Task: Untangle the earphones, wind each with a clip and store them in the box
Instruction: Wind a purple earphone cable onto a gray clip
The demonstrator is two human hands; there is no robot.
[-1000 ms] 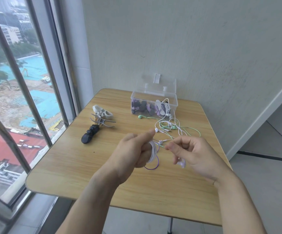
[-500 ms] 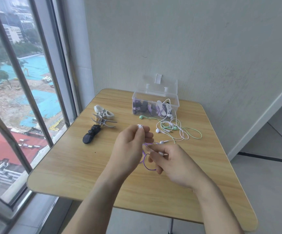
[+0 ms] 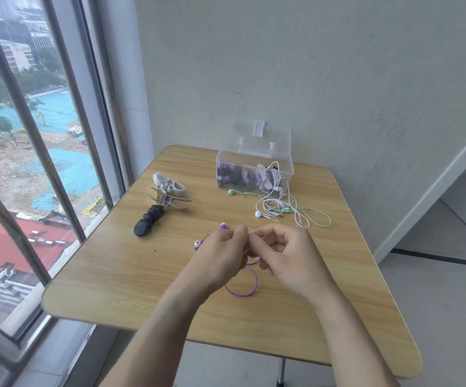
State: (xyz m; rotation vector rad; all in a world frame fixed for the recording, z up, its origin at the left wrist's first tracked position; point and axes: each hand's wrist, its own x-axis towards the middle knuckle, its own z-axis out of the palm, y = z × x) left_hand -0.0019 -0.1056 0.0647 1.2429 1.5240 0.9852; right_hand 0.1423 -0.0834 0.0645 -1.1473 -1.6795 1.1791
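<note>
- A purple wired earphone [image 3: 244, 289] is held above the middle of the light wooden bench [image 3: 120, 277]; its two buds are seen poking out at the left of the left hand, and a loop of its cable hangs down between the wrists.
- The left hand [image 3: 220, 259] is curled, with the purple cable pinched at its fingertips.
- The right hand [image 3: 287, 259] is also curled, its thumb and forefinger pinching the same cable where the two hands meet.
- A clear plastic box with its lid raised [image 3: 254, 170] is set at the far edge of the bench, near the wall; wound purple and dark bundles are seen inside it.
- A tangle of white and mint-green earphone cables [image 3: 284, 209] lies just in front of the box, toward the far right corner, with one white strand reaching over the box rim.
- Toward the far left edge, white plastic winding clips [image 3: 170, 188] are heaped, with a black clip [image 3: 148, 220] just beside them on the near side.
</note>
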